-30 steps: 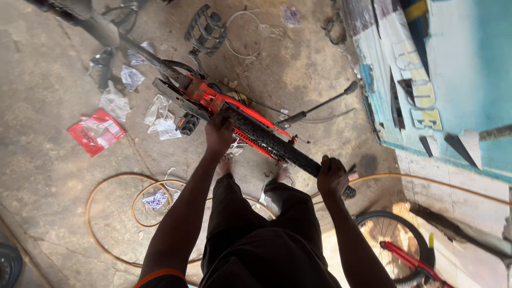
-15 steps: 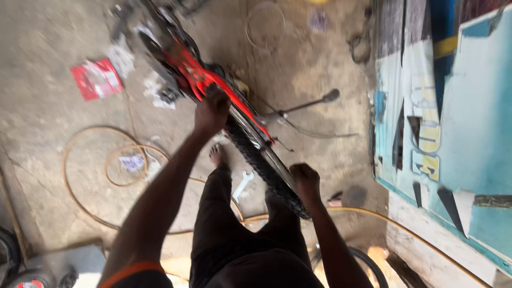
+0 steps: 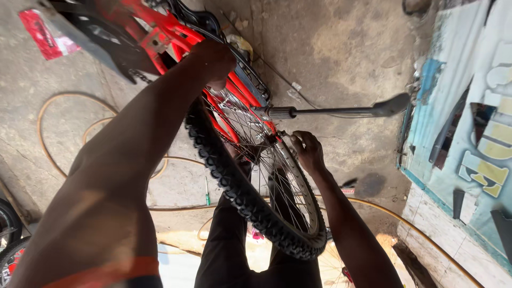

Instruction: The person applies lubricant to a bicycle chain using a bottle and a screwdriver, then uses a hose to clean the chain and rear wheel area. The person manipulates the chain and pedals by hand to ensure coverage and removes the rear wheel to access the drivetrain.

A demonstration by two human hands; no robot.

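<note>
Head view shows the left hand (image 3: 213,61) clenched on the red frame (image 3: 160,34) of an upturned bike, while the right hand (image 3: 308,151) pinches at the hub (image 3: 272,140) of the knobby wheel (image 3: 250,202) held over the concrete floor (image 3: 330,53), a screwdriver (image 3: 207,191) lying below.

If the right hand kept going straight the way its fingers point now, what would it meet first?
The right hand points up-left at the wheel's centre. It would probably meet the hub and spokes of the bicycle wheel first; its fingertips seem already there, though depth is unclear.
</note>
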